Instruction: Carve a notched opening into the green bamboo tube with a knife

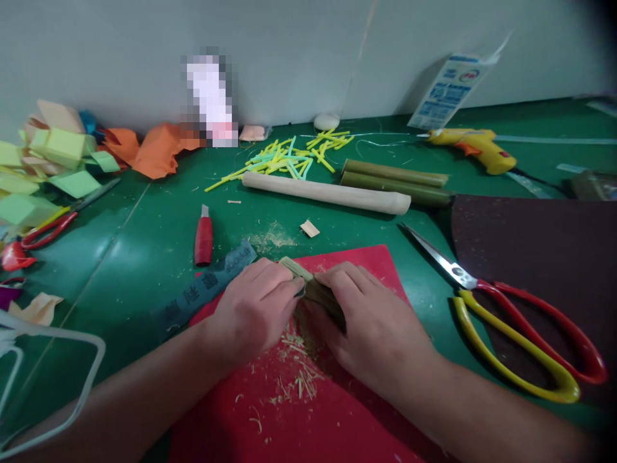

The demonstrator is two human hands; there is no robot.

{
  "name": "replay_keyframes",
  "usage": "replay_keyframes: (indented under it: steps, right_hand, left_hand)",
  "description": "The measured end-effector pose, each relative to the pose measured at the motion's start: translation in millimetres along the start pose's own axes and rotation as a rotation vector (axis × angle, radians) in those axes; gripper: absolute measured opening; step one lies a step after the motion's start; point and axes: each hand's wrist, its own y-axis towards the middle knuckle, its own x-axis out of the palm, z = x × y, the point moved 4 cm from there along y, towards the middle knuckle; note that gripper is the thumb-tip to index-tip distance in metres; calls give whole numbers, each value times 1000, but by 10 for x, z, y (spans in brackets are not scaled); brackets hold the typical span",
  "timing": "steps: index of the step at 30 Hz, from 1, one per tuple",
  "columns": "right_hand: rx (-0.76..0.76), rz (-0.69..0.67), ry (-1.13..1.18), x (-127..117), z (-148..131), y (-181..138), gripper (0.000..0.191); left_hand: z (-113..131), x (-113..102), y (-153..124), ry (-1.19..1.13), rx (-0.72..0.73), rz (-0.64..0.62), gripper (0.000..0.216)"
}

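My right hand (pixel 371 308) is closed around a short split piece of green bamboo (pixel 322 296), held over a red mat (pixel 366 421). At the bamboo's far end my left hand (pixel 258 299) is closed, with its thumb pressing a small dark piece, which looks like sandpaper, against it. Most of that piece is hidden by the fingers. Thin bamboo shavings (pixel 301 376) lie on the mat below both hands. Just beyond my left wrist lies a blue-grey printed strip (pixel 207 289), and a red-handled knife (pixel 203 238) rests behind it.
Scissors (pixel 463 276) lie open at right, partly over a dark brown sheet (pixel 535 238). Farther back are a pale stick (pixel 328 193), green bamboo tubes (pixel 395 183), yellow straw pieces (pixel 274 161) and a glue gun (pixel 475 148). Paper boxes (pixel 62 141) and a white wire frame (pixel 91 373) are at left.
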Motion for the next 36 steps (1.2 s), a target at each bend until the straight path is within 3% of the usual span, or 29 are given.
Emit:
replay_keyframes:
  steps: [7, 26, 31, 36]
  right_hand:
    - [-43, 37, -45, -10, -30, -1, 11]
    - [-53, -2, -61, 10, -32, -22, 13]
    - [-39, 20, -49, 4, -33, -11, 10]
    - [10, 8, 7, 4, -9, -8, 4]
  left_hand:
    - [-156, -68, 0, 112, -22, 52, 15]
    - [-35, -19, 25, 13, 21, -5, 18]
    - [-135, -70, -3, 116, -21, 62, 14]
    - [-42, -25, 3, 59, 20, 4, 16]
